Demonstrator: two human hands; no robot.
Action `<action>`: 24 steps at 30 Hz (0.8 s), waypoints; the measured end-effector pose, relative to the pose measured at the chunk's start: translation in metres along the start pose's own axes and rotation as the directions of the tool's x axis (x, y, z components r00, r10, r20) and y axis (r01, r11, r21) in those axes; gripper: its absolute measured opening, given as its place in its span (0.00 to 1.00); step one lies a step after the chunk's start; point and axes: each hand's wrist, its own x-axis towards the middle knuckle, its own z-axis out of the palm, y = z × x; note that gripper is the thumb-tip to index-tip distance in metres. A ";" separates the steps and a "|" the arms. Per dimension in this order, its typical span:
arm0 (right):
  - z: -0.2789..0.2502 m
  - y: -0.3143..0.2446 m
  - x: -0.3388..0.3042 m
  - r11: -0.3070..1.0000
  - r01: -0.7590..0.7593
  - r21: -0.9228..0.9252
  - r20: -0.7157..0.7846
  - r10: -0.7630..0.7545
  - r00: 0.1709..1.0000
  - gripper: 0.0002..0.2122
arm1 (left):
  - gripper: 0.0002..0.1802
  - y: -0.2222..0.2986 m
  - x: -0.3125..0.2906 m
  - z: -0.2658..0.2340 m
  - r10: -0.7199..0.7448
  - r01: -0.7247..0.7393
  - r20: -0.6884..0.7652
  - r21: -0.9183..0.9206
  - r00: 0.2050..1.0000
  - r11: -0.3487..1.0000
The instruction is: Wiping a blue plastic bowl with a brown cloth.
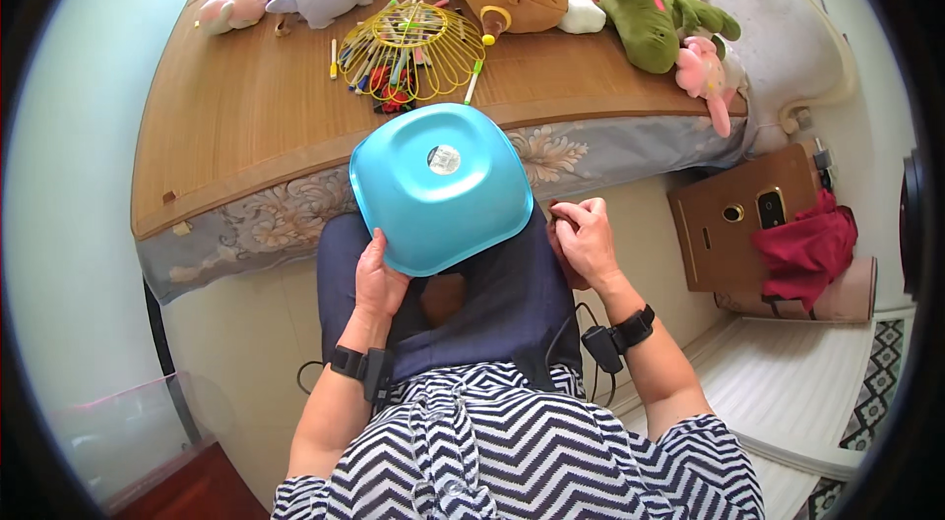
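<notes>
the blue plastic basin [440, 187] is held upside down over the person's lap, its squarish bottom facing up with rounded corners and a small round sticker at the centre (glossy, light catching the rim). the left hand [379, 276] grips its near edge, fingers hidden beneath. the right hand [585, 240] rests loosely curled on the right thigh, just beside the basin.

One blue bowl [440, 187], one yellow wire basket [411, 50], one green frog plush [652, 20], two hands.
</notes>
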 end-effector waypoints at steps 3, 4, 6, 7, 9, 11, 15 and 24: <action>0.000 -0.041 -0.006 0.981 0.164 0.100 0.132 -0.176 0.975 0.09 | 0.25 0.000 0.001 -0.003 -0.026 0.026 0.013 -0.011 1.000 1.000; -0.001 -0.061 -0.011 0.945 0.316 0.087 0.125 -0.325 0.938 0.09 | 0.25 0.000 0.000 -0.005 -0.031 0.031 0.027 -0.003 0.999 1.000; 0.007 -0.084 -0.018 0.868 0.477 0.139 0.191 -0.497 0.847 0.06 | 0.25 -0.001 -0.001 -0.003 -0.049 0.049 0.056 -0.001 0.997 0.999; 0.018 -0.089 -0.022 0.832 0.536 0.145 0.169 -0.554 0.815 0.05 | 0.26 -0.002 -0.001 -0.003 -0.066 0.066 0.090 0.001 0.994 0.998; 0.036 -0.098 -0.030 0.774 0.626 0.097 0.151 -0.633 0.759 0.03 | 0.24 -0.005 0.001 -0.006 -0.065 0.065 0.140 0.003 0.988 0.998; 0.051 -0.104 -0.039 0.745 0.667 0.012 0.189 -0.656 0.730 0.03 | 0.22 -0.008 0.001 -0.003 -0.054 0.053 0.175 0.008 0.983 0.999; 0.069 -0.109 -0.046 0.705 0.694 -0.144 0.226 -0.660 0.717 0.05 | 0.21 -0.011 0.000 -0.001 -0.035 0.031 0.136 0.031 0.990 0.999; 0.066 -0.107 -0.052 0.721 0.640 -0.265 0.356 -0.544 0.760 0.06 | 0.20 -0.012 -0.004 0.009 -0.056 0.054 0.072 0.030 0.996 0.998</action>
